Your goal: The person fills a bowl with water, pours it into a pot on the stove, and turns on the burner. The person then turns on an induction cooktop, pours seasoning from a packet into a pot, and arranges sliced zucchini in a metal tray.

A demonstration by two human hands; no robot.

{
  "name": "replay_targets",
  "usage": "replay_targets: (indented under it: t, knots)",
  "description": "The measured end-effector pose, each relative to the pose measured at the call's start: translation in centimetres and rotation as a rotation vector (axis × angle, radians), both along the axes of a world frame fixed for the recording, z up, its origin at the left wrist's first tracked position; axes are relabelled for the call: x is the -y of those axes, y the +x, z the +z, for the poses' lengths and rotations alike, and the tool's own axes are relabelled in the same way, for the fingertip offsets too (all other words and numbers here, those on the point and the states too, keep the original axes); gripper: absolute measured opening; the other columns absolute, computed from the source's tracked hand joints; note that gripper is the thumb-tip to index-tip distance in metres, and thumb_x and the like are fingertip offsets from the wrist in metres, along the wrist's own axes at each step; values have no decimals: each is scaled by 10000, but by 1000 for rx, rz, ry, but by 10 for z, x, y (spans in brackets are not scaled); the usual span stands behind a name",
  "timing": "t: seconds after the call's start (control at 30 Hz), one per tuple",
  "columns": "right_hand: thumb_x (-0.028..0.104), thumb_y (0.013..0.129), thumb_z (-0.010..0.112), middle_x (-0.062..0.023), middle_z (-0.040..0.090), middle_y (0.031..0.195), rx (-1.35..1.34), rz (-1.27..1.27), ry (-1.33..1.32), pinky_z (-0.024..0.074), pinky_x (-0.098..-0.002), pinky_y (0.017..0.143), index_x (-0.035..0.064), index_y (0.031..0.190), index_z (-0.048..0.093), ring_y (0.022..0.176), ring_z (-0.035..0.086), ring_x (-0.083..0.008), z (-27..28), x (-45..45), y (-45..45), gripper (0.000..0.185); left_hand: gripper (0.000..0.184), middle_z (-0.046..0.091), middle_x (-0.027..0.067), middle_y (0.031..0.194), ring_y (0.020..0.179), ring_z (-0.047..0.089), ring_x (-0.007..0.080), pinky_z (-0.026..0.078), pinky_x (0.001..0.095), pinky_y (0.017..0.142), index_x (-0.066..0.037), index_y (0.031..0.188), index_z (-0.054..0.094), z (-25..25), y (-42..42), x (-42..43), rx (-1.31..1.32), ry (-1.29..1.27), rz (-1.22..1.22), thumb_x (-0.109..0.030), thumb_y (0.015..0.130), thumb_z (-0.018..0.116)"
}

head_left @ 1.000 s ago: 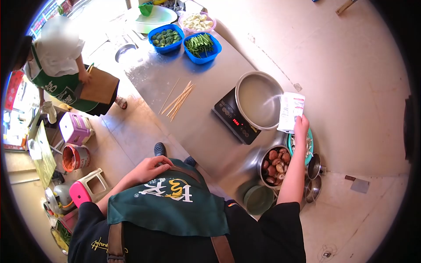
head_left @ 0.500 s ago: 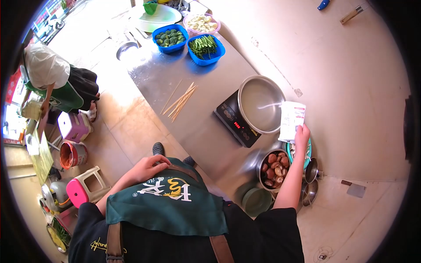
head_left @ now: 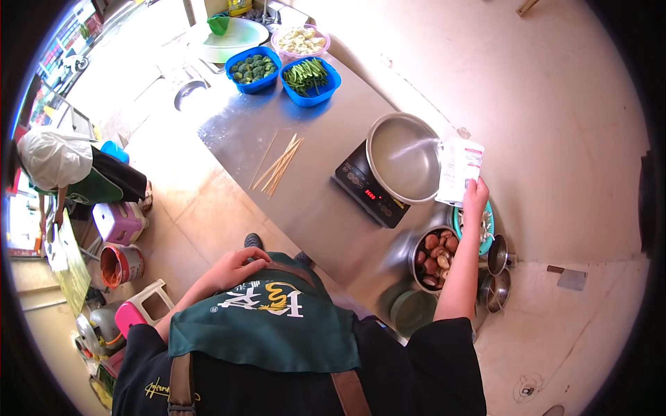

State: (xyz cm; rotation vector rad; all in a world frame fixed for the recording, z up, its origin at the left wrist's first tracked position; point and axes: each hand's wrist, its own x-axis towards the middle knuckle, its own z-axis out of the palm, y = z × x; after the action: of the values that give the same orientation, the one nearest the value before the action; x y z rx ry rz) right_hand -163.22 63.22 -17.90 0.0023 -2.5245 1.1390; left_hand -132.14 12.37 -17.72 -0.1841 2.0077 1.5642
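Observation:
My right hand (head_left: 475,196) is closed around a white packet with red print (head_left: 460,166), tilted at the rim of a metal pot (head_left: 372,165). A thin white stream runs from the packet into the cloudy liquid inside. The pot stands on a black induction cooker (head_left: 365,186) with a lit red display. My left hand (head_left: 241,267) lies against the waist of my green apron (head_left: 257,340), fingers loosely extended and holding nothing. Below my right hand are a teal basket (head_left: 491,220) of pale pieces and a bowl of brown mushrooms (head_left: 437,260), partly covered by my forearm.
Wooden sticks (head_left: 279,166) lie on the steel table (head_left: 326,139). Blue containers of broccoli (head_left: 253,69) and green stalks (head_left: 310,80) stand at its far end, beside a pink basket (head_left: 300,43). A green bowl (head_left: 413,312) sits near me. Another person (head_left: 76,166) bends at the left.
The white stream now reaches farther across the pot, and the packet is tilted a little more. My left hand stays at the apron. The other person has bent lower.

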Motion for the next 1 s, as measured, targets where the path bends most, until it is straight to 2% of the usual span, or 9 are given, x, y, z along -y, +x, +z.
replay_targets:
  t: [0.13, 0.17, 0.27, 0.33, 0.4, 0.57, 0.7, 0.87, 1.0]
  knots:
    - [101, 883, 452, -53, 595, 739, 72, -33, 216, 423, -283, 620, -60, 899, 595, 666, 494, -101, -3, -21, 13, 216, 247, 666, 97, 967, 866, 630, 178, 492, 308, 798, -47, 1083, 607, -5, 0, 2, -29, 35, 45, -218, 925, 526]
    - [169, 867, 486, -162, 615, 765, 51, -14, 86, 454, -363, 653, -38, 926, 602, 684, 583, -246, -11, -26, 15, 244, 251, 674, 94, 934, 804, 644, 178, 503, 305, 761, -60, 1075, 614, -9, 1, 3, -59, 33, 50, -241, 926, 528]
    - [91, 902, 441, -35, 612, 810, -27, -34, -105, 423, -256, 660, -49, 943, 601, 715, 512, -89, -8, -17, 26, 217, 248, 675, 94, 931, 801, 645, 181, 503, 305, 762, -61, 1070, 618, -16, -2, 6, -85, 35, 37, -241, 925, 529]
    - [82, 911, 443, -41, 628, 900, -23, -50, -146, 447, -264, 723, -46, 1003, 597, 793, 555, -104, -2, -14, 27, 220, 247, 676, 93, 930, 804, 645, 184, 503, 306, 762, -62, 1066, 620, -16, -5, 6, -88, 30, 22, -241, 924, 530]
    - [74, 909, 462, -59, 633, 976, -94, -92, -497, 466, -282, 784, -45, 1053, 589, 863, 586, -133, 3, -2, 26, 226, 245, 677, 92, 928, 806, 646, 187, 503, 307, 763, -63, 1063, 623, -16, -9, 6, -96, 23, 3, -241, 923, 531]
    - [73, 905, 488, -96, 582, 1131, -149, -133, -827, 467, -350, 867, 1, 1198, 509, 1016, 568, -206, 16, 14, 32, 302, 250, 679, 97, 941, 860, 647, 187, 500, 309, 794, -41, 1071, 618, -16, -16, 9, -118, 53, -29, -225, 923, 534]
    - [122, 881, 499, -70, 517, 1273, -115, 50, -1449, 360, -486, 1016, 111, 1260, 471, 1195, 461, -248, -17, 68, 48, 380, 252, 678, 96, 948, 877, 646, 177, 501, 304, 796, -27, 1085, 607, -25, -25, 10, -89, 145, -51, -210, 925, 543]
    - [73, 845, 530, -53, 572, 1179, 68, 190, -1709, 418, -398, 998, 99, 1210, 500, 1118, 528, -196, -72, 199, 127, 367, 429, 644, 92, 1037, 817, 645, 171, 510, 313, 747, -69, 1229, 500, -18, -48, 4, -246, 68, -142, -221, 858, 651]
    - [-2, 848, 469, -72, 646, 1008, 381, 243, -1375, 498, -325, 846, 24, 1068, 599, 938, 627, -182, -113, 259, 198, 257, 565, 617, 128, 1084, 797, 650, 204, 508, 316, 738, -56, 1282, 431, -1, -70, -18, -496, 7, -226, -212, 812, 704]
